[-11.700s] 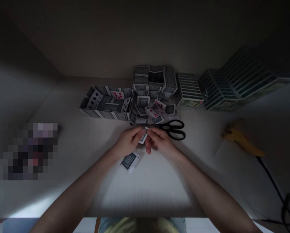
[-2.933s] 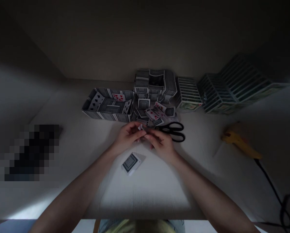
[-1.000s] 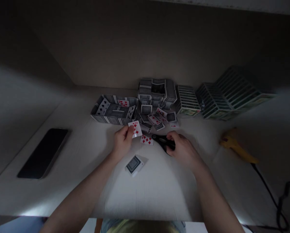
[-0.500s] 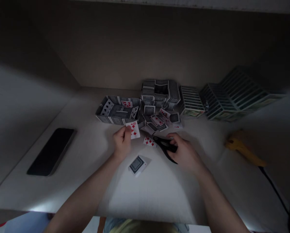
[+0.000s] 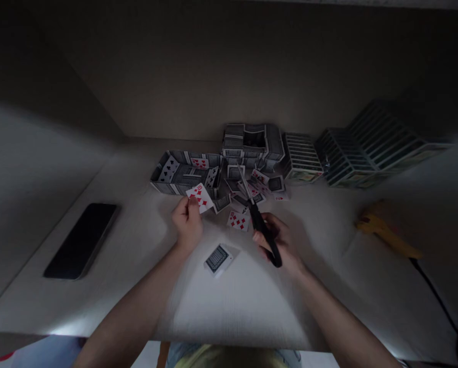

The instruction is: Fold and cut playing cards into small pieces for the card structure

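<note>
My left hand (image 5: 187,223) pinches a ten of diamonds card (image 5: 200,197) by its lower edge, face up, just in front of the card boxes. My right hand (image 5: 280,244) is closed round the black handles of the scissors (image 5: 260,223), whose blades point up and away towards the loose cards. Between the hands a second diamond card (image 5: 238,220) lies face up on the white table (image 5: 229,301). A small stack of face-down cards (image 5: 218,258) lies just below my left hand.
An open box built of playing cards (image 5: 185,175) and a taller card structure (image 5: 251,144) stand at the back, with loose cards (image 5: 257,186) before them. Rows of boxed decks (image 5: 361,151) line the back right. A yellow glue gun (image 5: 387,231) lies right, a dark phone (image 5: 82,240) left.
My right hand has lifted the scissors off the table and turned the blades upward. My left hand has shifted the ten of diamonds slightly left. Earlier, both hands held one card together.
</note>
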A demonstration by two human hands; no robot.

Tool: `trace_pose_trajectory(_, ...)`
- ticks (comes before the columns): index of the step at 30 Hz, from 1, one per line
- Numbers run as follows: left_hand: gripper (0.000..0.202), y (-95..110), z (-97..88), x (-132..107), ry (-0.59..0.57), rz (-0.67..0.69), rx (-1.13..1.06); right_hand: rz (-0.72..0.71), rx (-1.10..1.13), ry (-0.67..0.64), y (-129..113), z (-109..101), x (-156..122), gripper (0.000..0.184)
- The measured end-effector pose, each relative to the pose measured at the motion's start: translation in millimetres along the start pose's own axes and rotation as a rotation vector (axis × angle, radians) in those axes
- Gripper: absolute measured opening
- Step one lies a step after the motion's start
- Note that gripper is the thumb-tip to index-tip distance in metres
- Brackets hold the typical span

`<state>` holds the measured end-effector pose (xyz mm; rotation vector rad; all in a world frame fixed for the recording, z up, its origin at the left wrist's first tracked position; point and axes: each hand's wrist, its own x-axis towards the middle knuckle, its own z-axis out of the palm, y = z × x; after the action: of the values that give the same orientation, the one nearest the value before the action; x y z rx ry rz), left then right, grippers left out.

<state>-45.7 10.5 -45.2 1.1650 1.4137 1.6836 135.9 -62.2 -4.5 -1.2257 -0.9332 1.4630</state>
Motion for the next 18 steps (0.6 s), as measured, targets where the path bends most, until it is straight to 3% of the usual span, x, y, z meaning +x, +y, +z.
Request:
trace_pose_trajectory(4,0.034,2.7,1.1,-0.6,-0.033,0.011,0.033,0.001,0.066,-0.154,5.0,6.6,-5.0,0.042)
trace_pose_trajectory(12,0.034,5.9,3.1,-3.2,-0.091,-0.028,0.022,-0.051,0.081,-0.333,-1.6,12.7,-12.2,0.048)
trace_pose_trajectory(18,0.035,6.9,3.4,-4.2,-0.11,-0.029,0.014,-0.02,0.084,-0.361,-3.8,14.1,-15.1,0.054)
